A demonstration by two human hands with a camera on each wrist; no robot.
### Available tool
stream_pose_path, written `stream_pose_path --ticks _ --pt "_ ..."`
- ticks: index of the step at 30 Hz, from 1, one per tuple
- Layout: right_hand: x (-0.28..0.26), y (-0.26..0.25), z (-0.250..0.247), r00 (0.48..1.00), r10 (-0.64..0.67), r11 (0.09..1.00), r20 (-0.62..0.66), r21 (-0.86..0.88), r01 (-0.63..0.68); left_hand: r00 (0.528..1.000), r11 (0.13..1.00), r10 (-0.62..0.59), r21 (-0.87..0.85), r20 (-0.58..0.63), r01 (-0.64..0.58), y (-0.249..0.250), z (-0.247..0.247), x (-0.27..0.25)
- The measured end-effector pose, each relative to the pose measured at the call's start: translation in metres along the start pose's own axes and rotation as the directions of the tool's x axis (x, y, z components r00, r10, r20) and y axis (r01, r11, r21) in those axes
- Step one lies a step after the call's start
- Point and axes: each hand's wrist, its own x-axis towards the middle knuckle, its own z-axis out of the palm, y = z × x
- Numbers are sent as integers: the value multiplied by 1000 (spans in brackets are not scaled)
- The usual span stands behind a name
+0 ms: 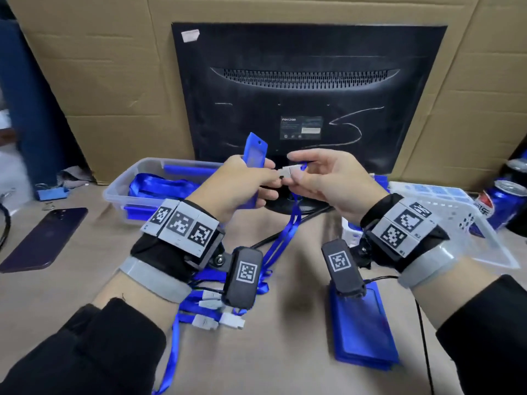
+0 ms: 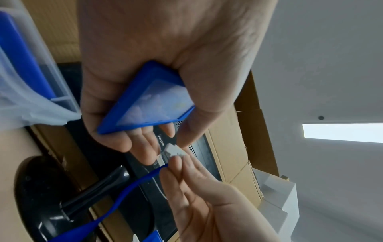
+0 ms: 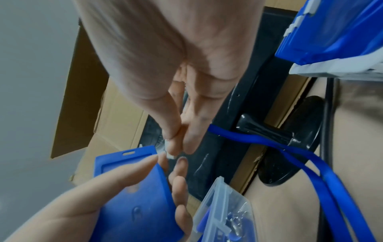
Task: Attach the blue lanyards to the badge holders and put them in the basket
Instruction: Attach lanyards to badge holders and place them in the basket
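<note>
My left hand (image 1: 256, 181) grips a blue badge holder (image 1: 254, 151) upright in front of the monitor, its slotted top end up. My right hand (image 1: 298, 166) pinches the white clip (image 1: 286, 173) of a blue lanyard (image 1: 288, 229), whose strap hangs down to the table. The clip sits between both hands, and my left fingertips touch it. In the left wrist view the holder (image 2: 149, 99) lies in the palm, with the clip (image 2: 174, 149) just beyond it. The right wrist view shows the holder's slot (image 3: 128, 153) close to the pinched clip (image 3: 171, 155).
A clear bin (image 1: 125, 181) with blue lanyards stands behind my left hand. A white perforated basket (image 1: 456, 215) stands right. Stacked badge holders (image 1: 362, 329) and loose lanyards (image 1: 211, 312) lie near me. Also here: a phone (image 1: 42, 240), a monitor (image 1: 308, 89), a soda can (image 1: 502, 206).
</note>
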Motion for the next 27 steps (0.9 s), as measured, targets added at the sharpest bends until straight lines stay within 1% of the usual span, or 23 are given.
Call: stream_pose_path --ticks 4,8,13,17,20,24,27 --pt "8 19 -10 999 6 1000 38 -2 -6 999 1000 -1 -10 -46 0 -7 7 20" --pt "18 34 -15 1000 -14 999 -11 -48 13 998 999 27 -21 -54 -28 -8 11 34" --pt "24 36 -21 999 -16 990 -30 -140 12 995 997 73 29 -65 -71 -11 13 40" --pt "27 41 -21 1000 -6 979 -4 -203 6 995 998 64 5 -75 -63 -20 13 42" --pt "29 42 -20 1000 6 966 12 -260 -3 996 998 60 40 -71 -57 -25 13 45" --pt "31 39 -23 1000 -13 950 15 -311 17 997 997 68 50 -44 -66 -23 11 44" --pt "32 40 -23 999 -7 935 49 -354 24 994 993 90 83 -54 -86 -22 9 43"
